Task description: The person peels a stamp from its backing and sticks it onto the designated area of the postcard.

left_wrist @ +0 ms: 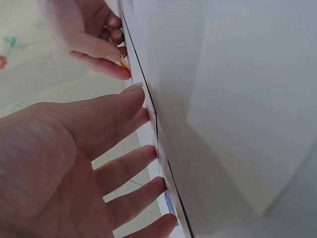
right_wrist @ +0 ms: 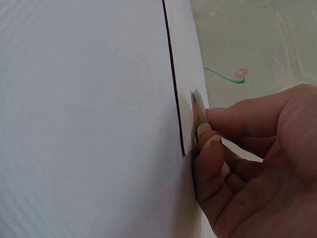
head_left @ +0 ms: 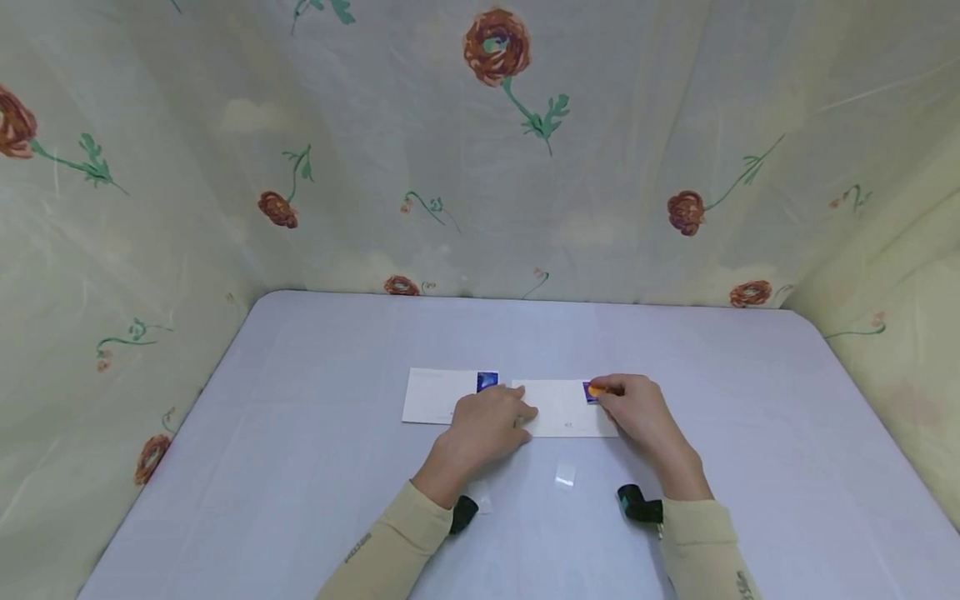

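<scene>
Two white envelopes lie side by side on the table. The left envelope (head_left: pixel 435 395) bears a dark blue stamp (head_left: pixel 487 380) in its upper right corner. At the same corner of the right envelope (head_left: pixel 555 417) is a purple stamp (head_left: pixel 588 395) with an orange round shape. My right hand (head_left: pixel 636 412) pinches this stamp's right edge between thumb and fingers; in the right wrist view the stamp (right_wrist: pixel 199 106) stands tilted up from the envelope. My left hand (head_left: pixel 487 421) rests with spread fingers across the adjoining ends of both envelopes, partly hiding them.
A small shiny pale rectangle (head_left: pixel 565 475) shows on the table (head_left: pixel 337 492) in front of the right envelope. Black wrist devices (head_left: pixel 639 504) stick out by both sleeves. A flower-patterned curtain (head_left: pixel 600 167) surrounds the table's back and sides.
</scene>
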`<state>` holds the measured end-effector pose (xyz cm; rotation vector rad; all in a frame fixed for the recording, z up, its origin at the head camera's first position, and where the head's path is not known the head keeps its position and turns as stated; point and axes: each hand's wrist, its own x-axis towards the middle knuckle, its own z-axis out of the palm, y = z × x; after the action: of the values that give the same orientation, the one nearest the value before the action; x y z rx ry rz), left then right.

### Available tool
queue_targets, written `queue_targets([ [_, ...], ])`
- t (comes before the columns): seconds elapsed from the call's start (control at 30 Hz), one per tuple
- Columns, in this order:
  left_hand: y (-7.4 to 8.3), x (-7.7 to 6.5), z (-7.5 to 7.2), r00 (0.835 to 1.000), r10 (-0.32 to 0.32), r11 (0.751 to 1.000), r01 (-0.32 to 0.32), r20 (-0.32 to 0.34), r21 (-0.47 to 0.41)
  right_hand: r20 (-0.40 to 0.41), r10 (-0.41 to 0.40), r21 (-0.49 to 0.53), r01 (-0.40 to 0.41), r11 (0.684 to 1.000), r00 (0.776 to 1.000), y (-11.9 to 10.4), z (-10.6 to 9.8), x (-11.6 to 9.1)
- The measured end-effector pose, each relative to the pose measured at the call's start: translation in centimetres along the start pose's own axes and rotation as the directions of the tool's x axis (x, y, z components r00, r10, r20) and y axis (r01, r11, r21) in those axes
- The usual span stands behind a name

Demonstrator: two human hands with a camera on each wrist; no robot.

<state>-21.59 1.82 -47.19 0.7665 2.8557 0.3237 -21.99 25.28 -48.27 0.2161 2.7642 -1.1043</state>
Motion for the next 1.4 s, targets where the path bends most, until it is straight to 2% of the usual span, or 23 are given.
queue_targets([
  [0.57, -0.08, 0.13, 0.10, 1.000, 0.007, 1.000, -0.007, -0.009, -0.002, -0.028, 0.028, -0.031, -0.029, 0.999, 0.999, -0.28, 0.12, -0.06],
  [1.07, -0.12, -0.04, 0.32, 1.000, -0.003, 1.000, 0.003, -0.017, -0.004, 0.025, 0.001, -0.007, -0.001, 1.000, 1.000, 0.50, -0.10, 0.02],
  [1.4, -0.02, -0.07, 0.22, 1.000, 0.001, 1.000, -0.001, -0.010, -0.001, 0.016, 0.010, -0.029, -0.010, 1.000, 1.000, 0.44, -0.11, -0.02],
])
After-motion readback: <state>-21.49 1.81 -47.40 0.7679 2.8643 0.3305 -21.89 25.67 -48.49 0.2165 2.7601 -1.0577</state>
